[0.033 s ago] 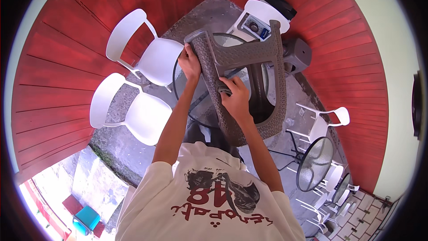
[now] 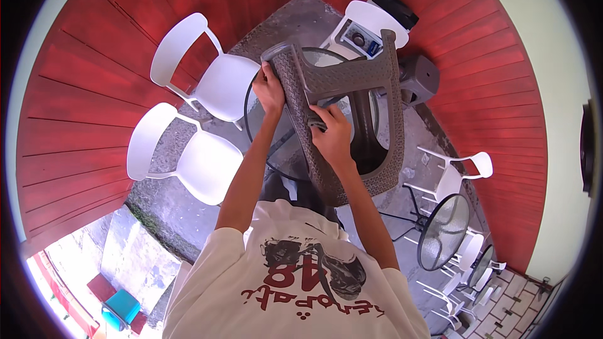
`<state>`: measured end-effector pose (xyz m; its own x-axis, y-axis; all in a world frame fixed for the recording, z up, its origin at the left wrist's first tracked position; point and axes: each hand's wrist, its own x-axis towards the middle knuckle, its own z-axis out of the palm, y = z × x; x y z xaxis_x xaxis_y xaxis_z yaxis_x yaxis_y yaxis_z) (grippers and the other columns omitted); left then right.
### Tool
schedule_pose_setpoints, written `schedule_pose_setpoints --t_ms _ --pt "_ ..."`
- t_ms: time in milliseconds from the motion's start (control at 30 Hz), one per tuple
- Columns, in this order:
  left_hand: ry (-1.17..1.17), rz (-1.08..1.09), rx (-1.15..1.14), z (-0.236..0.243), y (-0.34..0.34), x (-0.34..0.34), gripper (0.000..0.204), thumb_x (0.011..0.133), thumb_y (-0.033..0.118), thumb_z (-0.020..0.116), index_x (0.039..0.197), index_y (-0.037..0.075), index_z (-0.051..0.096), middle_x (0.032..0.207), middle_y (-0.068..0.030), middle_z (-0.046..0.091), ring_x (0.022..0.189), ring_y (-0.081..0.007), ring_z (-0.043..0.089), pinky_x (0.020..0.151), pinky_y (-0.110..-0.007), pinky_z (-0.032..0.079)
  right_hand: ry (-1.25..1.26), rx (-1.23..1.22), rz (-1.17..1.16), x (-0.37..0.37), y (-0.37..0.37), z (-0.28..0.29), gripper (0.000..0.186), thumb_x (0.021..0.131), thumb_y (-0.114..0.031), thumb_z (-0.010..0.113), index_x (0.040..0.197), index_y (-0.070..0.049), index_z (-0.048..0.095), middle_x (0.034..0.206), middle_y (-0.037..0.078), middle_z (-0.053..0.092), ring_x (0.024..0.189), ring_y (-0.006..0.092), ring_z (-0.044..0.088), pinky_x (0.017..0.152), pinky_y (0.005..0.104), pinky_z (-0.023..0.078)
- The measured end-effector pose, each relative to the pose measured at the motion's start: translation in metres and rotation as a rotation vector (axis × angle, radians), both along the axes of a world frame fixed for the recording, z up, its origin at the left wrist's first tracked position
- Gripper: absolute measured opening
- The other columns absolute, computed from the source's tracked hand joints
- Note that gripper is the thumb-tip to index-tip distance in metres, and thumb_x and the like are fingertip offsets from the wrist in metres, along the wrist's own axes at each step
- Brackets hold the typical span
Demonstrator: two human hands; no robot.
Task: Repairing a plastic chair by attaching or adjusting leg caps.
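Left hand [image 2: 269, 92] fingers grip tilted brown stool [image 2: 344, 78]; right hand [image 2: 333, 136] fingers clutch dark cloth [image 2: 317, 124]. Stool could slip if left grasp loosens.

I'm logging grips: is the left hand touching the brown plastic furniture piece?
Touching: the head view shows the left hand gripping the brown plastic furniture piece along its left edge, no gap visible.

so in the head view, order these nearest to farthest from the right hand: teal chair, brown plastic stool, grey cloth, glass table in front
1. Grey cloth, bunched in the right hand
2. Glass table, in front, beneath the held chair
3. Brown plastic stool, right, past the table
4. Teal chair, far lower left
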<state>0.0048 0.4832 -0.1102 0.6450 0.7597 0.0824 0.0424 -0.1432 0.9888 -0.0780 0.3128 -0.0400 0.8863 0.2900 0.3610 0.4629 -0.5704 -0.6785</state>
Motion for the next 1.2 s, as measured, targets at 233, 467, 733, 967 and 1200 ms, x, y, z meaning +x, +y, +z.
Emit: schedule_pose_setpoints --t_ms 233,467,733,967,1200 --pt "0.074 -0.022 -0.042 0.005 -0.001 -0.002 0.051 0.108 0.038 0.045 0.116 -0.005 0.071 0.082 -0.0293 0.068 0.072 -0.0315 0.064 0.072 -0.044 0.049 -0.080 0.102 -0.150 0.019 0.028 0.001 0.040 0.069 0.005 0.077 0.108 -0.003 0.071 0.093 0.015 0.067 0.085 0.0360 0.070 0.074 0.0395 0.055" --pt "-0.005 0.051 -0.025 0.000 0.002 -0.006 0.053 0.108 0.039 0.045 0.112 -0.008 0.069 0.080 -0.0299 0.066 0.068 -0.0338 0.061 0.070 -0.046 0.048 -0.083 0.212 -0.363 0.013 0.006 -0.010 0.030 0.075 0.002 0.077 0.104 0.002 0.071 0.092 0.013 0.071 0.084 0.0234 0.071 0.076 0.0340 0.055" --pt "-0.005 0.048 -0.044 0.002 0.004 -0.019 0.051 0.109 0.035 0.045 0.104 -0.010 0.067 0.076 -0.0248 0.064 0.070 -0.0233 0.056 0.072 -0.043 0.047 -0.023 0.144 -0.037 0.004 -0.011 0.002 0.033 0.076 0.003 0.077 0.108 0.000 0.072 0.087 0.013 0.066 0.079 0.0255 0.070 0.072 0.0332 0.054" --pt "-0.034 0.060 -0.032 -0.006 0.008 -0.023 0.052 0.109 0.034 0.047 0.103 -0.013 0.067 0.076 -0.0243 0.066 0.074 -0.0180 0.053 0.075 -0.042 0.048 -0.058 0.141 -0.093 0.014 -0.009 0.003 0.032 0.074 0.001 0.080 0.106 0.001 0.073 0.087 0.014 0.067 0.078 0.0247 0.070 0.073 0.0335 0.054" --pt "0.001 0.023 -0.029 -0.008 0.011 -0.021 0.050 0.108 0.034 0.048 0.102 -0.012 0.068 0.080 -0.0287 0.066 0.074 -0.0256 0.057 0.077 -0.045 0.048 -0.122 0.252 -0.655 0.059 -0.074 0.010 0.023 0.080 -0.008 0.081 0.099 0.002 0.073 0.083 0.012 0.070 0.070 0.0167 0.066 0.067 0.0351 0.053"
